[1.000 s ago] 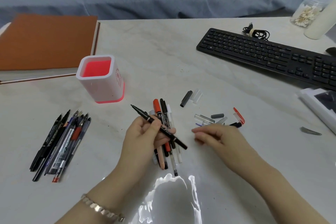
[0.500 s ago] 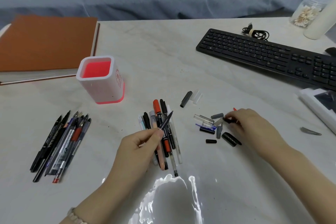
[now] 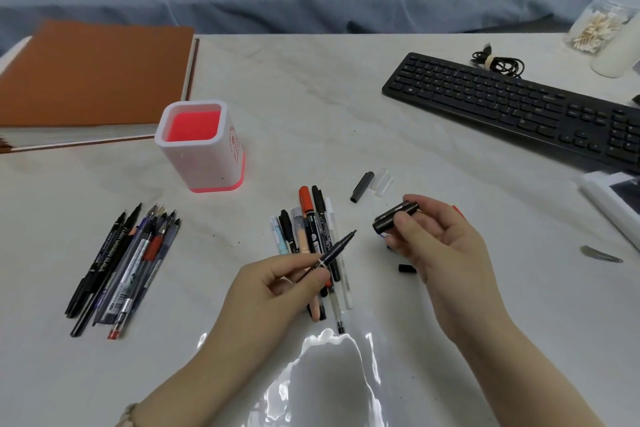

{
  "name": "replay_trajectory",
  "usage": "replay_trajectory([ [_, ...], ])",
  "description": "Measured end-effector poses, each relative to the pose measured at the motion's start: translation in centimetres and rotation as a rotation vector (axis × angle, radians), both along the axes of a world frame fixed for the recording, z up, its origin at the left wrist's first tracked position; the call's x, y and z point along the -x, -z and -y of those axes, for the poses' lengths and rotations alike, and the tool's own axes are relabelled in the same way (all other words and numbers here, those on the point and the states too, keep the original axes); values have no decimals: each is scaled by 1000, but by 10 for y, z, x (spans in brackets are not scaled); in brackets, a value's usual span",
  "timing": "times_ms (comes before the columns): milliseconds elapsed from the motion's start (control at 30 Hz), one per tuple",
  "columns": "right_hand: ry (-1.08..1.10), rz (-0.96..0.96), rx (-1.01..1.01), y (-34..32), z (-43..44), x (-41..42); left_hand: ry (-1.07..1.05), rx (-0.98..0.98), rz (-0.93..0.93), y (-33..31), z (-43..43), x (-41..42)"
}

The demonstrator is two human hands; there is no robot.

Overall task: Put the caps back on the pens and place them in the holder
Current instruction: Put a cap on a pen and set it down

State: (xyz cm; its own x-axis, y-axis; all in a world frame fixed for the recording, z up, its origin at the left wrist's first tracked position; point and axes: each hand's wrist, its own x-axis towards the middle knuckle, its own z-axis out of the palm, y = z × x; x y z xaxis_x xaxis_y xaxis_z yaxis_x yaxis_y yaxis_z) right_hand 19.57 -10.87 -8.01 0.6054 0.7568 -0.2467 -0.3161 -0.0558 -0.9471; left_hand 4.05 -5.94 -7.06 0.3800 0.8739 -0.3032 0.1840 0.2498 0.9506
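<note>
The black felt-tip pen (image 3: 335, 249) is pinched between the thumb and fingers of the left hand (image 3: 277, 288), with its bare tip directed up and to the right. It is held just above a cluster of capped pens (image 3: 313, 232) lying on the desk (image 3: 311, 97). A black cap (image 3: 394, 218) is gripped between the thumb and fingers of the right hand (image 3: 446, 253). One end of the cap appears to be turned toward the pen tip, and the two are near but not touching. The step in hand is judged to be the fitting of this cap. The axis of the cap should be brought into line with the pen barrel before any closing movement is made. The tip should be guided into the centre of the opening so that ink is not smeared on the cap rim. Pressure should then be applied along the barrel until the cap is fully seated. If resistance is felt early, the cap should be checked for a match, since other loose caps, such as a dark grey cap (image 3: 362, 186), lie on the desk nearby. The capped pen is then to be placed upright in the pen holder (image 3: 207, 166), which stands to the left rear and in which no pens are seen. A row of uncapped pens (image 3: 128, 263) lies further left, so most of the task is judged outstanding.
</note>
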Motion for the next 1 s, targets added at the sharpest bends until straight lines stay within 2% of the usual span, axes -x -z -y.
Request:
replay_trajectory([
  [233, -44, 43, -7, -2, -1, 10, 39, -58, -49, 6, -1, 4],
  [433, -114, -61, 2, 5, 0, 18, 96, -130, -83, 7, 0, 5],
  [533, -144, -113, -17, 4, 0, 18, 84, -226, -126, 10, -1, 10],
  [667, -160, -107, -59, 4, 0, 28, 136, -314, -163, 6, -1, 14],
  [733, -146, -117, -97, 5, 0, 32, 105, -201, -107, 1, -2, 14],
  [833, -155, -119, -141, 2, -4, 37, 110, 142, -13, -7, -8, 18],
  [900, -149, -120, -129, 3, -8, 41, 133, 298, 52, -10, -12, 21],
  [1000, -147, -82, -38, 6, -19, 53, 78, 260, 15, -3, -17, 24],
])
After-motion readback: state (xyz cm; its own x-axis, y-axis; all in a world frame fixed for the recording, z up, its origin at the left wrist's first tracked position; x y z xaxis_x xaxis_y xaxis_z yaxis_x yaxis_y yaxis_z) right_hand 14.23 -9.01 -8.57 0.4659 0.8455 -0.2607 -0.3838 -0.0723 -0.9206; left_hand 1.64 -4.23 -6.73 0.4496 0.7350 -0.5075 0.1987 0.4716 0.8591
